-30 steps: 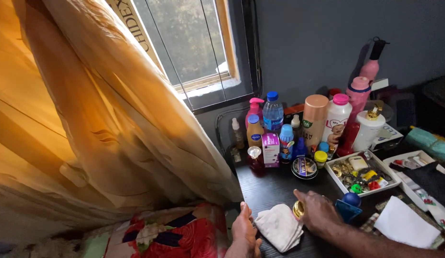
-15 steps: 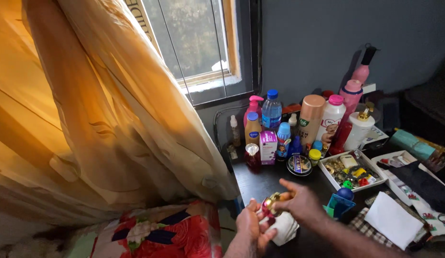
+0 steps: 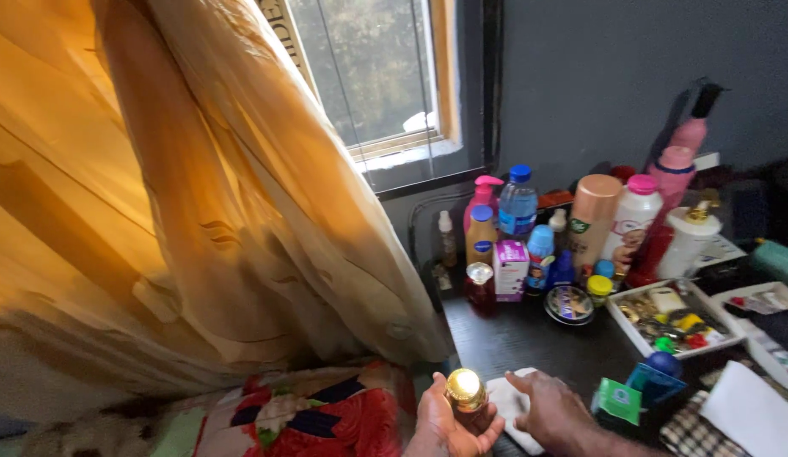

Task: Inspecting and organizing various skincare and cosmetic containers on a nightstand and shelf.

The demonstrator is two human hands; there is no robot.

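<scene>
My left hand [image 3: 445, 423] holds a small bottle with a round gold cap [image 3: 465, 389] upright at the dark table's front edge. Just right of it, my right hand [image 3: 555, 410] lies palm down on a white cloth [image 3: 506, 400], fingers spread. Both hands are at the bottom of the head view, close together near the table's left corner.
Many bottles stand at the back of the dark table [image 3: 521, 338]: a water bottle [image 3: 518, 203], a pink pump bottle [image 3: 483, 199], a tan can [image 3: 593, 220]. A white tray [image 3: 673, 315] of trinkets is right. An orange curtain [image 3: 199, 195] hangs left over a floral fabric [image 3: 326, 415].
The gold-capped bottle passed from my right hand into my left. My right hand dropped onto the white cloth. The camera shifted left, so the table items moved right in view.
</scene>
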